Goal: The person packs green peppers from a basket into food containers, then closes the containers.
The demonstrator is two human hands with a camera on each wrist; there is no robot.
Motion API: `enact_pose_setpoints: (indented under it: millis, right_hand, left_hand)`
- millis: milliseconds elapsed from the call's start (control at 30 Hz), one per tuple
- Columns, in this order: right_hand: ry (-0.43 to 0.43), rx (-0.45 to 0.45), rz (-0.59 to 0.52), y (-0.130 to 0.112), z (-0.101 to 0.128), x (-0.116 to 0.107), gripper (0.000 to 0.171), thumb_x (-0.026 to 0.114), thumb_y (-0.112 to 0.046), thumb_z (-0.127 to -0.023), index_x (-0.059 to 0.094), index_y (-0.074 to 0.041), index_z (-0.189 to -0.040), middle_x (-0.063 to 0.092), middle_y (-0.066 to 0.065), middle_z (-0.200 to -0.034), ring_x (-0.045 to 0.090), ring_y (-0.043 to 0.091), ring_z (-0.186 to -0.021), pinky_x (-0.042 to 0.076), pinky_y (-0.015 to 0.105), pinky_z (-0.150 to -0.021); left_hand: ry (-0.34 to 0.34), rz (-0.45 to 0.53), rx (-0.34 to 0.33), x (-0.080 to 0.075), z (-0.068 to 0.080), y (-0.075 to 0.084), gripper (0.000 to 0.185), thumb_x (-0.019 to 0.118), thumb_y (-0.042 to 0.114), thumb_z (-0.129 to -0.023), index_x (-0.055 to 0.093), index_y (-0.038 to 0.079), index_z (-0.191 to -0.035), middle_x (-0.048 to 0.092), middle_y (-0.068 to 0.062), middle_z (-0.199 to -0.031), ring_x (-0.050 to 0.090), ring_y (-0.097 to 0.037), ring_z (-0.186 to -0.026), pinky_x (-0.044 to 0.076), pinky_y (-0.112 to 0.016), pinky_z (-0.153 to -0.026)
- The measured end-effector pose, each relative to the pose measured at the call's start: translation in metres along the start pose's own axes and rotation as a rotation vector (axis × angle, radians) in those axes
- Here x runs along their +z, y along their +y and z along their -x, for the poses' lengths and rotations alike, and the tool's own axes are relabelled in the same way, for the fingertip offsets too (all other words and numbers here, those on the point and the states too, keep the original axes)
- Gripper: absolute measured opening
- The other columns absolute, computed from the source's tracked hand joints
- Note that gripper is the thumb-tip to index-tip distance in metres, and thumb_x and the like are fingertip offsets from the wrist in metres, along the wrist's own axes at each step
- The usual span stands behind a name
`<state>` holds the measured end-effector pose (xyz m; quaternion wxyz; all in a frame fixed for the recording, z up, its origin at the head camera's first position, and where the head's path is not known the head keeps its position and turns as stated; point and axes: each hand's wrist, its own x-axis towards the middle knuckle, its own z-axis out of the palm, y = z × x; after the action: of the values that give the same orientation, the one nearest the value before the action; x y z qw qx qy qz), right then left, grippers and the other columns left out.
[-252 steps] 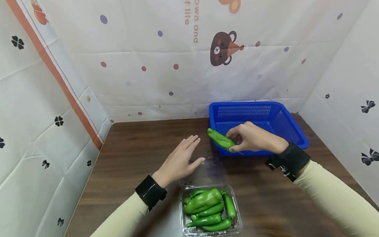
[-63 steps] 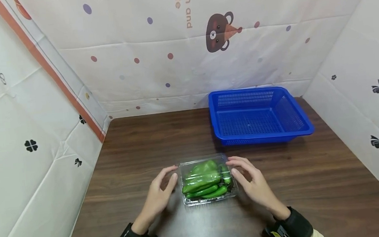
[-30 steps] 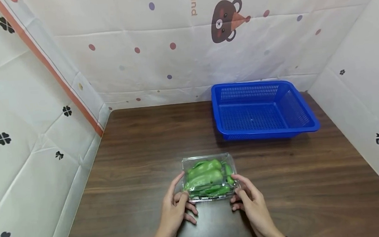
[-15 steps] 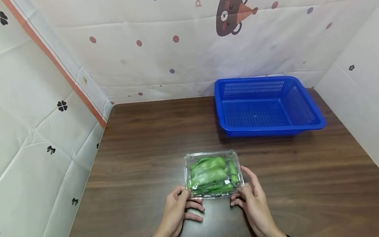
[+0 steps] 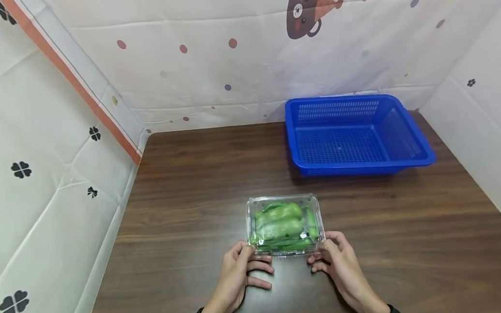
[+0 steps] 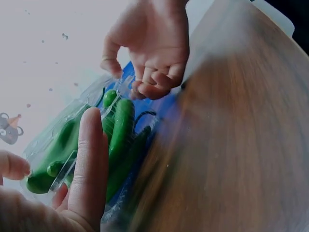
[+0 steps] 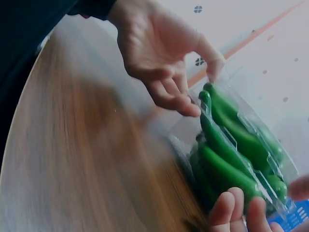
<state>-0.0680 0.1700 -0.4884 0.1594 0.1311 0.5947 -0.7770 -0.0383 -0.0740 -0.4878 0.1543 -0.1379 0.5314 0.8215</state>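
A clear plastic clamshell box with its lid down holds several green peppers on the brown table. My left hand pinches the box's near left corner. My right hand pinches the near right corner. In the left wrist view my left index finger lies on the lid over the peppers, with the right hand beyond. The right wrist view shows the peppers under the lid, the left hand at the far corner and my right fingertips at the bottom.
A blue plastic basket with nothing in it stands at the back right of the table. Patterned white sheets wall in the table at the left, back and right. The table's left edge meets the left sheet.
The box was open 8.4 s ago, with my right hand holding a pepper at the basket; now the lid is down. Both hands have shifted from the box's sides to its near corners.
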Motion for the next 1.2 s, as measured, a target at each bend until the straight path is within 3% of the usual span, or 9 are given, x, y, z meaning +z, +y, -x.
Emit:
enact_pose_setpoints:
  millis: [100,267,567,767,933,1200]
  right_hand:
    - [-0.017,0.020,0.034,0.000,0.000,-0.003,0.013,0.041,-0.008,-0.103,0.047,0.003,-0.108,0.063,0.020,-0.092,0.067,0.031,-0.081,0.060,0.039,-0.065]
    - [-0.025,0.034,0.047,0.001,-0.002,-0.004,0.019,0.040,-0.006,-0.101,0.054,0.005,-0.094,0.066,0.024,-0.094,0.068,0.034,-0.086,0.061,0.041,-0.069]
    - [0.008,-0.019,0.007,0.003,-0.001,-0.001,0.016,0.041,0.000,-0.100,0.052,0.009,-0.092,0.065,0.025,-0.094,0.067,0.030,-0.084,0.061,0.037,-0.067]
    - [-0.105,-0.055,0.014,0.004,-0.002,-0.005,0.023,0.042,-0.004,-0.107,0.043,0.007,-0.087,0.064,0.023,-0.099,0.067,0.027,-0.088,0.061,0.036,-0.070]
    - [-0.196,-0.033,0.006,0.002,-0.004,-0.011,0.023,0.043,-0.010,-0.109,0.045,0.005,-0.091,0.062,0.023,-0.105,0.065,0.028,-0.095,0.060,0.038,-0.076]
    - [-0.190,-0.041,0.016,0.005,-0.006,-0.012,0.022,0.042,-0.007,-0.108,0.045,0.008,-0.093,0.063,0.025,-0.104,0.066,0.029,-0.094,0.062,0.040,-0.074]
  left_hand:
    - [-0.008,0.007,-0.007,0.001,0.000,-0.002,0.010,0.048,0.011,-0.099,0.048,0.003,-0.092,0.070,-0.032,-0.104,0.074,-0.028,-0.077,0.063,-0.049,-0.058]
    - [0.001,0.026,0.008,0.006,-0.001,-0.003,0.010,0.046,0.007,-0.097,0.045,0.005,-0.087,0.069,-0.034,-0.105,0.074,-0.027,-0.076,0.063,-0.047,-0.058]
    - [0.046,0.032,0.040,0.009,-0.002,-0.002,0.015,0.048,0.002,-0.097,0.045,0.005,-0.082,0.068,-0.039,-0.106,0.075,-0.030,-0.079,0.063,-0.050,-0.060]
    - [0.051,0.016,0.056,0.006,-0.004,0.002,0.014,0.047,0.002,-0.098,0.046,0.002,-0.085,0.067,-0.041,-0.106,0.074,-0.031,-0.080,0.063,-0.051,-0.061]
    - [0.032,0.017,0.069,0.003,-0.006,0.003,0.014,0.048,0.002,-0.100,0.046,0.002,-0.086,0.066,-0.041,-0.107,0.075,-0.030,-0.080,0.064,-0.051,-0.062]
    - [-0.005,0.041,0.104,-0.002,-0.008,-0.001,0.016,0.050,0.003,-0.102,0.046,0.003,-0.087,0.064,-0.045,-0.107,0.075,-0.028,-0.080,0.063,-0.052,-0.062]
